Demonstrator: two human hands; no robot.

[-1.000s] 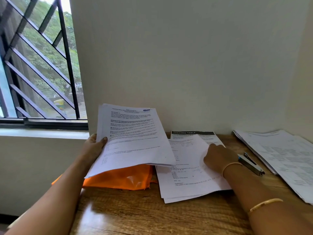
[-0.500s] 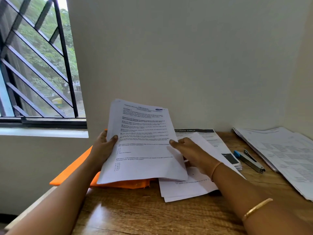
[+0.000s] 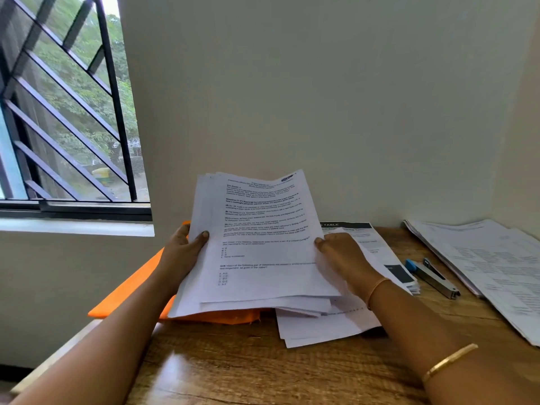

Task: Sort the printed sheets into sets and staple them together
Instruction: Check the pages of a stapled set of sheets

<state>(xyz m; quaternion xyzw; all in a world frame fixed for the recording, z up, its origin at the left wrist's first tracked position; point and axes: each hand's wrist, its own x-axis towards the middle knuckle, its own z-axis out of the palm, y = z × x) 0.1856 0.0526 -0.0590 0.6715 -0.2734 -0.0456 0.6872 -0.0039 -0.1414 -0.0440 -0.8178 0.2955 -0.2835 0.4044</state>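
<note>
A set of printed sheets (image 3: 257, 244) is tilted up above the table, its lower edges fanned out. My left hand (image 3: 182, 252) grips its left edge, thumb on the front page. My right hand (image 3: 340, 257) holds the right edge with the thumb on top. Under it lie loose white sheets (image 3: 327, 328) and a sheet with a black header (image 3: 359, 229). A metal stapler with a blue end (image 3: 432, 277) lies on the table to the right of my right hand. Another spread of printed pages (image 3: 491, 267) covers the far right.
An orange folder or cloth (image 3: 131, 293) lies under the held set, sticking past the table's left edge. The wooden table (image 3: 263, 372) meets a pale wall behind and at the right. A barred window (image 3: 64, 112) is at the left.
My right hand left the flat sheets and took hold of the right edge of the set. The set moved right and tilted more upright, held now by both hands.
</note>
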